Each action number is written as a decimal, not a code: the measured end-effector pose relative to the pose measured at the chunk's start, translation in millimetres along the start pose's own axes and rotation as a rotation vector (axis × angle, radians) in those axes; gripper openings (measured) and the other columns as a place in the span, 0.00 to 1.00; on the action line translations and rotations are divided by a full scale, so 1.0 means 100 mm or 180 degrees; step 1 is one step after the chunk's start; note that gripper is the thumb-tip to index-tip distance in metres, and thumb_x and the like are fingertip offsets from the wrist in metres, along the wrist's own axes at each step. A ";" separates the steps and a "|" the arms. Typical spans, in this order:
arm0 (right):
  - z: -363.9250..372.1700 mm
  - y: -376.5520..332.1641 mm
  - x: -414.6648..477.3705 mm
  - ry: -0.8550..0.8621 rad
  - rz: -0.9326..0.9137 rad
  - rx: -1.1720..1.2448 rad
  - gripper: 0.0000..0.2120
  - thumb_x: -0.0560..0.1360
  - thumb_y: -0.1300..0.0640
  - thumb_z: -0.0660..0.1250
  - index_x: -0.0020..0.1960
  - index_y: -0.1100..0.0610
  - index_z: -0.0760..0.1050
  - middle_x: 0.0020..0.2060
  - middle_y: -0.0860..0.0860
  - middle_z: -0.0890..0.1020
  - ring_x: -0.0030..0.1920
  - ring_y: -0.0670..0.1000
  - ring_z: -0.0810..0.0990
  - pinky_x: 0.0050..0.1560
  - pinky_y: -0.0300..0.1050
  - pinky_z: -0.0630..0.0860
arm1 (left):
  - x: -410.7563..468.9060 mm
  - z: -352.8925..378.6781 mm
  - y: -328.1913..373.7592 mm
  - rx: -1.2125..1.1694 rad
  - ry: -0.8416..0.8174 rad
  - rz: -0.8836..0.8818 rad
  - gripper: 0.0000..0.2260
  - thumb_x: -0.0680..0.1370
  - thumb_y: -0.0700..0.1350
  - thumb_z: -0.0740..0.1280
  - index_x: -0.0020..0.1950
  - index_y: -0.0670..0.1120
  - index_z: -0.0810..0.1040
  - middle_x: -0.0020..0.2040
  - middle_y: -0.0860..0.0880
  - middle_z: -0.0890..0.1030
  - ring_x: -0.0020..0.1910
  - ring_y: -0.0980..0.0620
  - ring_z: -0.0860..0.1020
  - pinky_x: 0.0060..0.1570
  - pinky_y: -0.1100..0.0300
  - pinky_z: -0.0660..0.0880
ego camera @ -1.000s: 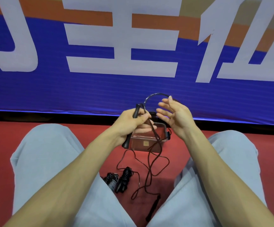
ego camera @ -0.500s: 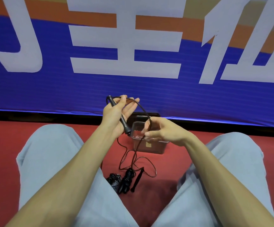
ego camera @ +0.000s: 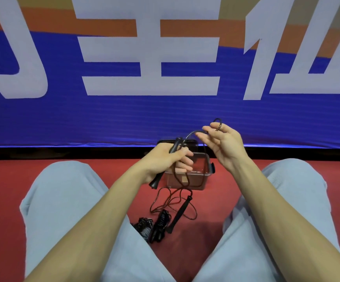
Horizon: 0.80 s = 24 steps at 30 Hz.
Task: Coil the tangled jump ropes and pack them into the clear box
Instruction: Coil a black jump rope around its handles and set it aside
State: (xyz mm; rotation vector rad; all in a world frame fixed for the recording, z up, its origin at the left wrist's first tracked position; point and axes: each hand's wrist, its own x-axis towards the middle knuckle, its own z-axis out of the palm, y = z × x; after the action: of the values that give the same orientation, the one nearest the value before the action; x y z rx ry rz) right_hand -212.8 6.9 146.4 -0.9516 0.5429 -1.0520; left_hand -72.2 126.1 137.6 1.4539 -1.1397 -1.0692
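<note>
Red floor (ego camera: 6, 190), blue banner (ego camera: 124, 119) behind. The left hand (ego camera: 165, 159) grips the rope's handle (ego camera: 174, 146), long axis near upright, top tilted toward the banner. The right hand (ego camera: 224, 143) is spread, cord (ego camera: 191, 133) hooked over one finger. Slack trails on the floor before the box (ego camera: 200, 154). Risk: the cord slips off that finger, or slack snags, spoiling the coil.

we find the clear box (ego camera: 207, 166) open on top, but our left hand (ego camera: 165, 159), gripping a jump rope (ego camera: 154, 181), hangs over the left of its mouth, and cord arcs above its far edge to our right hand (ego camera: 224, 143). the right of the mouth lies free from above. before the box, cord loops, a loose handle (ego camera: 180, 213) and bundled ropes (ego camera: 161, 222) crowd the floor (ego camera: 220, 192) between our knees. right of the box the floor is bare. behind it the banner (ego camera: 165, 119) closes the way.
</note>
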 end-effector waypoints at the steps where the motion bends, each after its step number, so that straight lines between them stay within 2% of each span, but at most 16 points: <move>1: -0.01 0.00 0.01 0.0054 0.0018 0.0114 0.06 0.77 0.73 0.62 0.50 0.64 0.72 0.46 0.60 0.80 0.42 0.58 0.85 0.44 0.44 0.82 | -0.01 0.01 0.00 0.0093 -0.0112 0.0024 0.11 0.82 0.43 0.64 0.58 0.37 0.79 0.51 0.37 0.84 0.49 0.44 0.85 0.51 0.55 0.82; 3: -0.03 0.01 0.02 0.0057 0.0094 0.0260 0.05 0.78 0.71 0.62 0.50 0.63 0.72 0.46 0.60 0.80 0.43 0.57 0.86 0.43 0.43 0.82 | -0.01 0.04 0.00 0.0119 -0.0029 0.0108 0.08 0.81 0.40 0.65 0.56 0.37 0.79 0.49 0.37 0.84 0.48 0.44 0.85 0.50 0.54 0.82; 5: -0.04 0.02 0.02 -0.0046 0.0172 0.0158 0.01 0.78 0.67 0.64 0.50 0.63 0.73 0.46 0.60 0.81 0.45 0.57 0.86 0.43 0.43 0.82 | 0.01 0.05 0.00 -0.0127 0.0347 0.0212 0.06 0.82 0.38 0.64 0.54 0.39 0.79 0.48 0.38 0.84 0.47 0.45 0.85 0.49 0.54 0.83; 8: -0.03 0.06 0.00 -0.0289 0.0245 -0.0821 0.09 0.80 0.56 0.64 0.51 0.62 0.76 0.48 0.58 0.82 0.47 0.58 0.85 0.44 0.45 0.82 | 0.04 0.04 0.02 -0.0880 0.0717 0.0457 0.07 0.82 0.37 0.62 0.55 0.40 0.79 0.49 0.38 0.84 0.48 0.45 0.85 0.50 0.55 0.82; 11: 0.01 0.12 -0.04 -0.0659 0.0278 -0.1695 0.15 0.81 0.50 0.61 0.49 0.61 0.79 0.46 0.57 0.84 0.46 0.54 0.85 0.50 0.44 0.81 | 0.06 -0.02 0.07 -0.1745 0.0884 0.0684 0.06 0.82 0.37 0.62 0.55 0.39 0.78 0.49 0.39 0.84 0.51 0.44 0.85 0.50 0.57 0.82; 15: 0.02 0.17 -0.07 -0.1314 -0.0049 -0.2807 0.14 0.80 0.49 0.63 0.52 0.59 0.81 0.49 0.52 0.85 0.52 0.48 0.83 0.56 0.40 0.77 | 0.06 -0.11 0.09 -0.2591 0.1000 0.0799 0.07 0.83 0.38 0.60 0.56 0.39 0.77 0.49 0.41 0.85 0.52 0.44 0.84 0.49 0.57 0.82; 18: 0.03 0.22 -0.09 -0.1746 -0.0307 -0.3335 0.06 0.78 0.58 0.67 0.52 0.59 0.81 0.48 0.50 0.85 0.50 0.43 0.82 0.53 0.36 0.76 | 0.07 -0.16 0.08 -0.2872 0.1102 0.0796 0.08 0.83 0.38 0.60 0.58 0.39 0.76 0.50 0.41 0.85 0.52 0.44 0.84 0.47 0.57 0.82; 21: 0.01 0.27 -0.05 -0.1515 -0.0624 -0.3665 0.04 0.76 0.61 0.69 0.47 0.55 0.82 0.44 0.46 0.85 0.45 0.41 0.83 0.48 0.33 0.76 | 0.09 -0.16 0.06 -0.2746 0.1139 0.0776 0.09 0.83 0.39 0.60 0.59 0.39 0.76 0.52 0.40 0.84 0.52 0.44 0.84 0.49 0.56 0.82; 24: -0.05 0.27 0.01 -0.0966 -0.0753 -0.3741 0.04 0.75 0.61 0.71 0.47 0.56 0.84 0.41 0.49 0.86 0.41 0.45 0.83 0.45 0.38 0.78 | 0.12 -0.15 0.01 -0.2131 0.1177 0.0660 0.11 0.83 0.43 0.60 0.62 0.39 0.76 0.53 0.40 0.84 0.53 0.46 0.84 0.51 0.56 0.81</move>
State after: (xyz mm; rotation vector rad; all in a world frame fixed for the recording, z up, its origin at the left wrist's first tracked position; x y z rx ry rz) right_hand -203.2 8.7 121.1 -2.2074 0.8144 -0.7098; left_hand -55.6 117.0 140.2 0.9222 -0.5682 -0.8706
